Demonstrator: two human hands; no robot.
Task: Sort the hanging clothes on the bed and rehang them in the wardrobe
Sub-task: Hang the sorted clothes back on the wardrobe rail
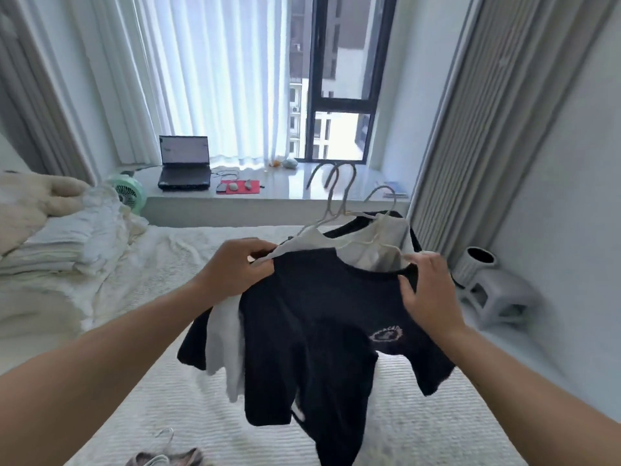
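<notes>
Clothes bundle: a dark T-shirt [319, 331] with a small chest print hangs in front, a white garment [366, 247] behind it and another dark one at the back, all on pale wire hangers [339, 196], held up over the bed [168, 381].
Long axis: the shoulder line runs left to right between the two hands, a little higher on the right; the hems hang down toward the bed and the hooks point up and away, toward the window.
Left hand [235, 270]: pinches the left shoulder end of the bundle, fingers curled round cloth and hanger.
Right hand [426, 290]: lies on the right shoulder of the dark T-shirt by the collar, thumb on the front; whether its fingers hook behind the hanger, I cannot tell.
Nearer hand: both sit at the bundle's ends, about level; neither is clearly nearer.
Hooks: at least three, close together and partly crossed, so parting the garments likely needs one hand freed to lift a hook out.
Room below: bare bedcover under and in front of the hems, with space to lay pieces down.
Edges: the bed's right edge lies just beyond the right sleeve, with a small stool [497, 297] and cup past it.
Other clothes: one more hanger [164, 445] with a garment lies at the near edge; folded bedding [67, 243] is piled far left.
Wardrobe: not clearly in view.
</notes>
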